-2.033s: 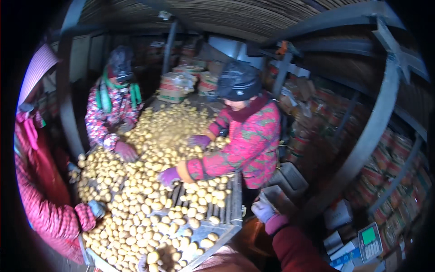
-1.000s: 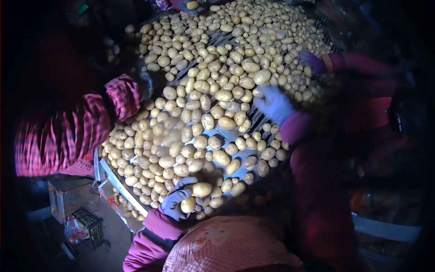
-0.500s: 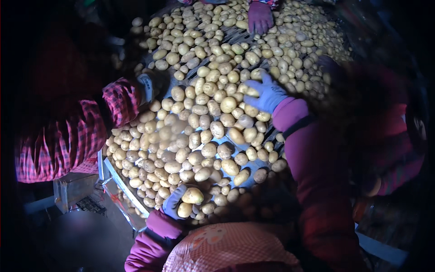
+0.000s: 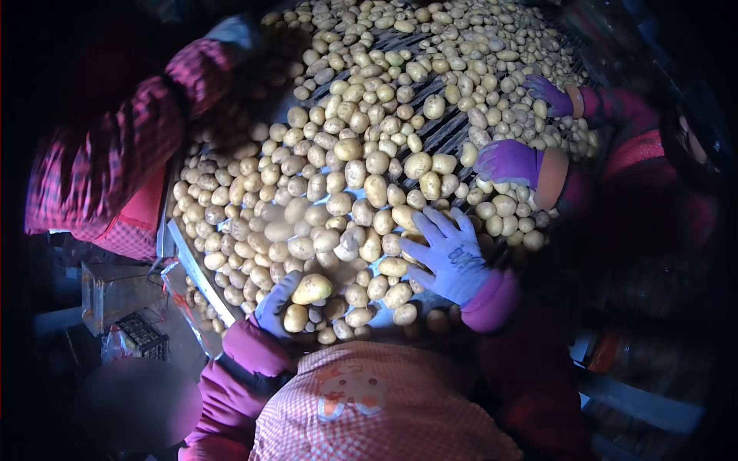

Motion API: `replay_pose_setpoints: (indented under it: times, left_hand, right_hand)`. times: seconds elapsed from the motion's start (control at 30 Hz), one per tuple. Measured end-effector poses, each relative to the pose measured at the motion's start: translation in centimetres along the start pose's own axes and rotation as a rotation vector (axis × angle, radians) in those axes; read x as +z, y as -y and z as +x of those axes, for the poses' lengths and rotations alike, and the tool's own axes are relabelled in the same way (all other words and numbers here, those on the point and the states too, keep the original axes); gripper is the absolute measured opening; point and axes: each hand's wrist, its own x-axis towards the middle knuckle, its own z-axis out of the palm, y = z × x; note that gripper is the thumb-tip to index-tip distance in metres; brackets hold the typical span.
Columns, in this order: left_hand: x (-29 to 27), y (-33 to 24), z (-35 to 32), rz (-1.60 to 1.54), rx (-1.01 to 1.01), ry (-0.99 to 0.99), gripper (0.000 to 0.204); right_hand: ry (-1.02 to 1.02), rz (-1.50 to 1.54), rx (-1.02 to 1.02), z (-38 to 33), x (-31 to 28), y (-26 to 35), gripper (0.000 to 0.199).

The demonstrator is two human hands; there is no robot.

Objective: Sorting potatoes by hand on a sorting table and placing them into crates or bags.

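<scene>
Many yellow-brown potatoes point(image 4: 377, 190) lie over a sorting table. At the near edge, my gloved left hand point(image 4: 275, 306) curls around a large, greenish-tinged potato point(image 4: 312, 289), with a smaller potato point(image 4: 295, 317) against the same hand. My right hand point(image 4: 452, 260), in a pale purple-blue glove, is open with fingers spread. Its fingertips are beside or on the potatoes right of the middle, and it grips none that I can see.
At the right, a co-worker's purple-gloved hands point(image 4: 509, 162) are among the potatoes. Another co-worker's checked sleeve point(image 4: 127, 165) reaches in from the left. Dark slats point(image 4: 446, 127) show between the potatoes. A metal table edge point(image 4: 201, 270) and a dark crate point(image 4: 142, 336) are at the lower left.
My right hand has moved nearer and spread its fingers. My left hand keeps hold of the potatoes. The left co-worker's arm has moved farther off; the right co-worker's hands now show clearly.
</scene>
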Motion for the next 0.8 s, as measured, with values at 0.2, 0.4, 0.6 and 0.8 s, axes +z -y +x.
replay_pose_setpoints:
  times: [0.2, 0.4, 0.6, 0.8]
  left_hand:
    - [-0.4, -0.2, -0.1, -0.306, -0.185, 0.117, 0.044]
    - [0.6, -2.4, 0.4, -0.326, -0.107, 0.26, 0.063]
    - [0.0, -2.5, 1.0, -0.393, -0.219, 0.198, 0.055]
    - [-1.2, -1.4, 0.9, -0.527, -0.236, 0.196, 0.054]
  right_hand:
    - [-0.248, 0.156, -0.023, 2.0, -2.3, -6.7, 0.034]
    - [-0.052, 0.267, 0.311, 10.3, 0.6, -11.9, 0.052]
    - [-0.232, 0.307, 0.586, 21.0, 6.5, -12.6, 0.071]
    - [-0.056, 0.109, 0.423, 22.8, 6.4, -11.9, 0.055]
